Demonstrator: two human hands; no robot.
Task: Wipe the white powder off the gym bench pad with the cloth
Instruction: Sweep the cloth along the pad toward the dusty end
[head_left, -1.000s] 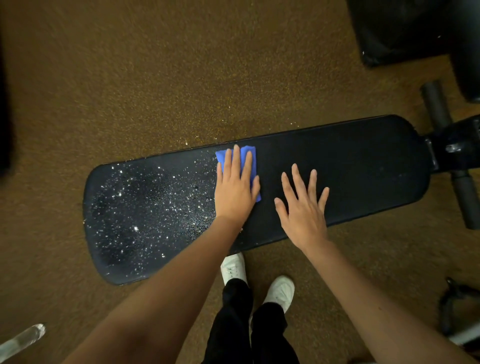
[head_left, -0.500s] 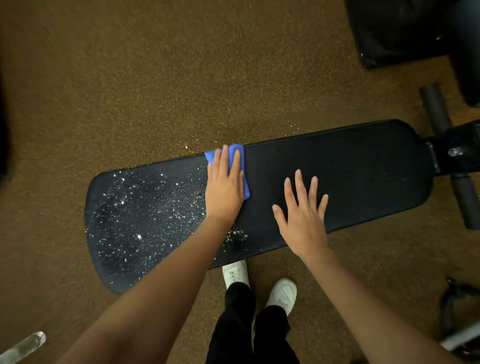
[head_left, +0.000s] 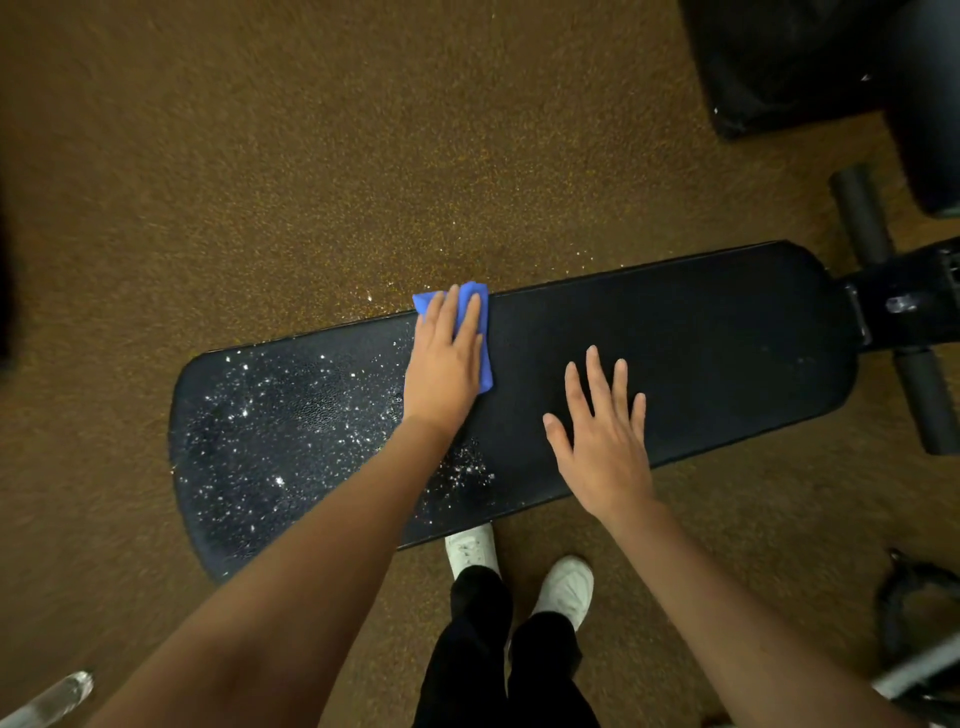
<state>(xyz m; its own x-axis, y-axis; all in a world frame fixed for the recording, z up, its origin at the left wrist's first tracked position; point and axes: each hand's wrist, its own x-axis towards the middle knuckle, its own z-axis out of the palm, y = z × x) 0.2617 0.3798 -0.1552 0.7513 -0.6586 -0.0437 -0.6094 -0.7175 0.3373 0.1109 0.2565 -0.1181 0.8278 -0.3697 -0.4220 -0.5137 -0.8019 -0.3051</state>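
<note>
A long black bench pad (head_left: 701, 353) lies across the view. White powder (head_left: 270, 431) speckles its left half and a patch near the front edge; the right half looks dark and clean. My left hand (head_left: 441, 364) presses a folded blue cloth (head_left: 480, 322) flat at the pad's far edge, the cloth overhanging the rim. My right hand (head_left: 602, 436) rests flat on the clean part of the pad, fingers spread, holding nothing.
Brown speckled carpet (head_left: 260, 156) surrounds the bench, with some powder scattered beyond the far edge. Black frame and foam rollers (head_left: 924, 400) sit at the right end. Dark equipment (head_left: 789, 62) stands top right. My white shoes (head_left: 519, 566) are under the near edge.
My left hand has slid the cloth away from me and slightly left, up to the pad's far edge. My right hand has stayed flat on the pad.
</note>
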